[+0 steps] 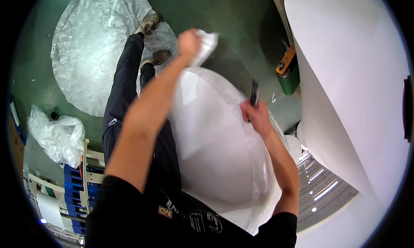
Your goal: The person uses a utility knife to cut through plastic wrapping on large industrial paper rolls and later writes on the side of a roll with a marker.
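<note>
A big white roll (215,149), wrapped in translucent film at its edge, stands against me in the middle of the head view. My left hand (188,43), blurred by motion, is closed on a crumpled piece of white plastic film (206,47) beyond the roll's far edge. On the right, my right hand (257,116) wraps around a slim black tool (254,92) that looks like a utility knife, pointing away from me. This hand is over the roll's right edge; whether it touches the roll, I cannot tell.
Round translucent plastic sheeting (90,49) lies on the green floor (207,10), partly under my shoes. Crumpled plastic (58,133) and a blue rack (74,187) are at left. A huge white roll (349,67) rises at right, beside an orange-and-green device (287,73).
</note>
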### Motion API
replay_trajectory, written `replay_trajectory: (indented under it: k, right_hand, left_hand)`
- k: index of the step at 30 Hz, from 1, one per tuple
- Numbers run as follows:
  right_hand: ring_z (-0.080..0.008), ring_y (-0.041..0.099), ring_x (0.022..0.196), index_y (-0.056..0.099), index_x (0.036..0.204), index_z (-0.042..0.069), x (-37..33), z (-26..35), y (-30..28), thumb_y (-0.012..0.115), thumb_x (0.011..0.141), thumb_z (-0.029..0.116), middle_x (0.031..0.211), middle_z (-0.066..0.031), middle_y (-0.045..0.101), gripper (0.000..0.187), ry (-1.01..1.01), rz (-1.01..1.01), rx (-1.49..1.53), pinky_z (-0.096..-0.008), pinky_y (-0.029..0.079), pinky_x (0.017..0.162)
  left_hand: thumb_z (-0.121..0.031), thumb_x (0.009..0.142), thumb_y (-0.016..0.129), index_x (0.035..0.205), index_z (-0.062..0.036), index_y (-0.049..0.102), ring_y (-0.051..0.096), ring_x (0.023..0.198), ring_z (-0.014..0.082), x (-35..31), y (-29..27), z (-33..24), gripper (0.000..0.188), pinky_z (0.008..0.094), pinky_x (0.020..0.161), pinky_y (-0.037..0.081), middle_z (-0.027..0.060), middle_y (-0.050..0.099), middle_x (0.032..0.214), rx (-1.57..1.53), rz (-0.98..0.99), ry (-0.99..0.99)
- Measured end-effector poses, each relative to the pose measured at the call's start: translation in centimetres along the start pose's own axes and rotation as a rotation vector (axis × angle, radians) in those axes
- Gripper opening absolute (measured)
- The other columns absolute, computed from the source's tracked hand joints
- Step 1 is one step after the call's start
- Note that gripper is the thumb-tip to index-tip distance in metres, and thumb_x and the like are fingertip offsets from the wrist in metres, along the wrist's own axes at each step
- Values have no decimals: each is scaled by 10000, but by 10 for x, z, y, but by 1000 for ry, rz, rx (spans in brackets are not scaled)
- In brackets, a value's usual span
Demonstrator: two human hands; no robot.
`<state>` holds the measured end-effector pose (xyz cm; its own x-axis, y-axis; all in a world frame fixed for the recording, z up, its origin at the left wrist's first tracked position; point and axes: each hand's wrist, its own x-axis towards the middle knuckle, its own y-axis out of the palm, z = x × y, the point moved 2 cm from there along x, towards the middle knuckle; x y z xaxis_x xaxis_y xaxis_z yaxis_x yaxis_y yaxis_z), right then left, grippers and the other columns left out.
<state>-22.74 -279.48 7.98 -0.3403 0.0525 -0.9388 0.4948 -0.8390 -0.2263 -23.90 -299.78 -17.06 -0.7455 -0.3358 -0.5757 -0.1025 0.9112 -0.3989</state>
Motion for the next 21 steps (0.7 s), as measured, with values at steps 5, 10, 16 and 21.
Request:
replay_trajectory:
  k: [5, 10, 16, 21]
  right_hand:
    - [-79, 509, 535, 570, 974, 12, -10, -5, 6, 718, 755, 278, 710, -37, 575, 376, -4, 79, -261, -227, 402, 464]
    - [-304, 532, 1066, 272, 1339, -27, 104, 29, 100, 726, 655, 486, 1260, -252, 449, 968, -57, -14, -542, -360, 464, 832]
    - [-401, 533, 1040, 443, 1172, -39, 122, 52, 191, 612, 752, 466, 1133, -272, 532, 679, -23, -274, -330, -426, 420, 902]
    - [-359, 547, 1065, 534, 1170, 13, 79, 40, 227, 630, 743, 310, 1102, -191, 602, 529, -511, -179, 50, -391, 428, 900]
  left_hand:
    - [-375, 851, 520, 979, -42, 631, 616, 845, 352, 65, -124, 96, 374, 416, 713, 467, 188, 644, 885, 237, -26, -18]
    - [-330, 856, 570, 918, 19, 625, 526, 650, 149, 50, -164, 133, 359, 321, 606, 416, 100, 602, 704, 1, -89, -118]
    - [-273, 894, 558, 864, 6, 627, 427, 641, 41, 33, -259, 78, 289, 209, 556, 347, -34, 536, 702, -398, -202, -97]
    - [-275, 886, 558, 941, -11, 647, 462, 642, 93, 45, -306, -24, 283, 251, 580, 385, 43, 556, 695, 59, -134, 226]
